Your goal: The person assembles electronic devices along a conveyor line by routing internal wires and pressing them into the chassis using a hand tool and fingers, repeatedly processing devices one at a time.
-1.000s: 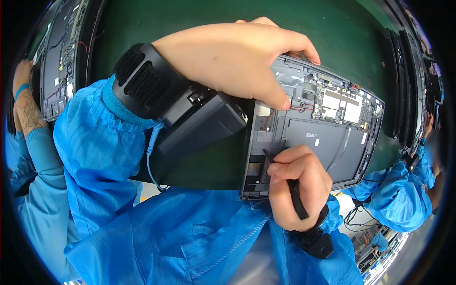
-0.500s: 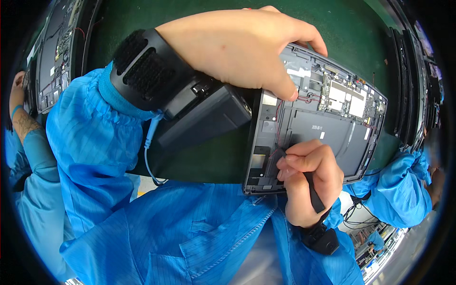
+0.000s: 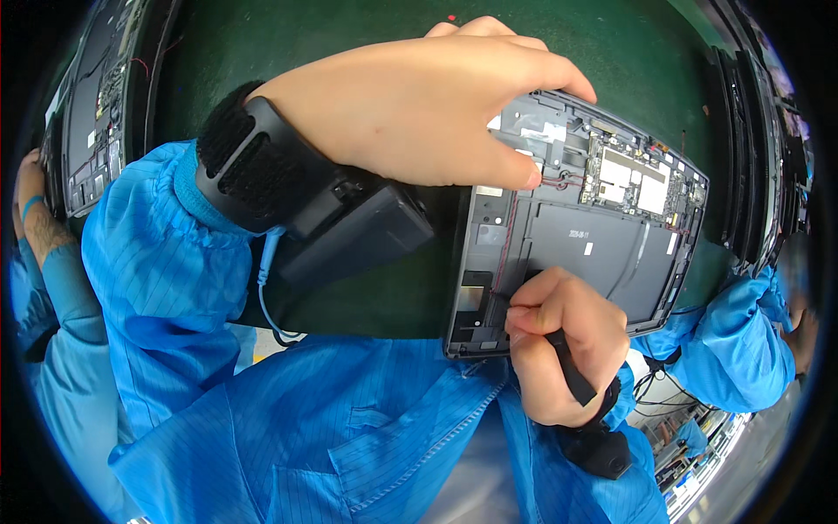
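An opened tablet [image 3: 567, 231] lies tilted on the green table, its circuit board and dark battery facing up. My left hand [image 3: 428, 109] grips its far left corner, thumb pressed on the inside and fingers over the far edge. Thin red and black wires [image 3: 510, 236] run from near that thumb down the left side of the housing. My right hand [image 3: 572, 345] pinches a slim flat black tool [image 3: 572, 371] over the near left part of the tablet. The tool's tip is close to the wires; whether it touches them is hard to tell.
The green table [image 3: 262, 35] spreads around the tablet. A black box [image 3: 358, 236] hangs at my left wrist strap, with a blue cord [image 3: 266, 262] beside it. More opened tablets [image 3: 96, 113] stand left, near a co-worker's arm [image 3: 44, 227]. Dark panels [image 3: 742, 157] stand upright at right.
My right hand has moved slightly nearer along the left side of the tablet. My left hand has shifted a little left, its thumb still on the housing.
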{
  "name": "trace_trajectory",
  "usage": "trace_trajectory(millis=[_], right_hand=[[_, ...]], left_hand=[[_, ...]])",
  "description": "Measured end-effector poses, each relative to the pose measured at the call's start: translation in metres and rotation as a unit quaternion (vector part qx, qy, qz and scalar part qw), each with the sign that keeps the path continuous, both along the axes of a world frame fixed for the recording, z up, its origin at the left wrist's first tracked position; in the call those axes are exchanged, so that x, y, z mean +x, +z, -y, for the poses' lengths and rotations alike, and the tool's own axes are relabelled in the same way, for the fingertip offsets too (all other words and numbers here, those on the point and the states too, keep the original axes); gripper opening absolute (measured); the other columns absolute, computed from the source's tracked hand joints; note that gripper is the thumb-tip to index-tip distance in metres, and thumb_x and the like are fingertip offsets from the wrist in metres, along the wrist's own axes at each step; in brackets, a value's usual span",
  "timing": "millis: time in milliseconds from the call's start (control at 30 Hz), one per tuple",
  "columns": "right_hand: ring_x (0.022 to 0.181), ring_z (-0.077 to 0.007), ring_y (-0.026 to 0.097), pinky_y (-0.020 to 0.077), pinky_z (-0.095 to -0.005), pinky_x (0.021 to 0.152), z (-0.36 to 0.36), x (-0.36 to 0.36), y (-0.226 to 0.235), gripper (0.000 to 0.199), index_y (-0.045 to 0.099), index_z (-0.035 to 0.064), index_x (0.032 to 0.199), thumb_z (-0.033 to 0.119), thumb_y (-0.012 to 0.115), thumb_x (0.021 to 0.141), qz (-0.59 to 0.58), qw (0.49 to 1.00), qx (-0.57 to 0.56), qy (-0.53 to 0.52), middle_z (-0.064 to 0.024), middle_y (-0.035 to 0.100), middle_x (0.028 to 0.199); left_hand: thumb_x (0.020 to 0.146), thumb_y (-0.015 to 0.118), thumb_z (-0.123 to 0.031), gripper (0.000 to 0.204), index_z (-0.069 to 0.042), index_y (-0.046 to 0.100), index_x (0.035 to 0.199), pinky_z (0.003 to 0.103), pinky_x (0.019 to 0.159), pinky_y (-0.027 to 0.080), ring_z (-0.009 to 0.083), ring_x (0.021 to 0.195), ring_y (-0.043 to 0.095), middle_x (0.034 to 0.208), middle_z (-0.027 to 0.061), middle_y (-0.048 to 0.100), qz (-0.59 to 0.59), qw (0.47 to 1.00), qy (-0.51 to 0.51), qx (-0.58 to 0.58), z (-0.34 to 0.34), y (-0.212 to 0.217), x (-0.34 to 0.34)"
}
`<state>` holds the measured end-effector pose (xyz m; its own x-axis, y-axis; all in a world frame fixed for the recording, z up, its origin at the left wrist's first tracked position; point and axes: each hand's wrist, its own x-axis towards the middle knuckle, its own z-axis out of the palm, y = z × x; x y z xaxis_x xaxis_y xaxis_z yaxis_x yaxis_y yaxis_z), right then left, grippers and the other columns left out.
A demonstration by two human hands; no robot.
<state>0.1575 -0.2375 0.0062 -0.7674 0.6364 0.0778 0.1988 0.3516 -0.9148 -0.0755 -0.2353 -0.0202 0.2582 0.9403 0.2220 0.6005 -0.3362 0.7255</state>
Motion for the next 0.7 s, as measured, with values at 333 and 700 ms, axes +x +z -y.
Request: trace_trajectory(millis=[333, 700], right_hand=[[0.066, -0.0193, 0.061, 0.0480, -0.0256, 0.063, -0.006, -0.010, 0.000, 0.015, 0.056, -0.0030, 0.085, -0.013, 0.057, 0.074, -0.039, 0.993, -0.090, -0.071, -0.0151, 0.063, 0.082], [0.080, -0.0116, 0.055, 0.0446, -0.0242, 0.070, -0.015, -0.026, 0.005, 0.007, 0.052, -0.0034, 0.096, -0.005, 0.050, 0.089, 0.020, 0.997, -0.058, -0.049, -0.0115, 0.057, 0.096]], left_hand=[[0.074, 0.068, -0.007, 0.058, -0.006, 0.054, 0.130, 0.035, 0.099, 0.040, 0.0257, 0.113, 0.049, 0.117, 0.0092, 0.059, 0.015, 0.997, -0.001, -0.074, -0.002, 0.009, -0.004], [0.085, 0.062, -0.021, 0.057, -0.005, 0.044, 0.136, 0.041, 0.101, 0.034, 0.0361, 0.117, 0.043, 0.121, 0.0215, 0.051, 0.072, 0.981, -0.091, -0.154, 0.004, 0.052, -0.008]])
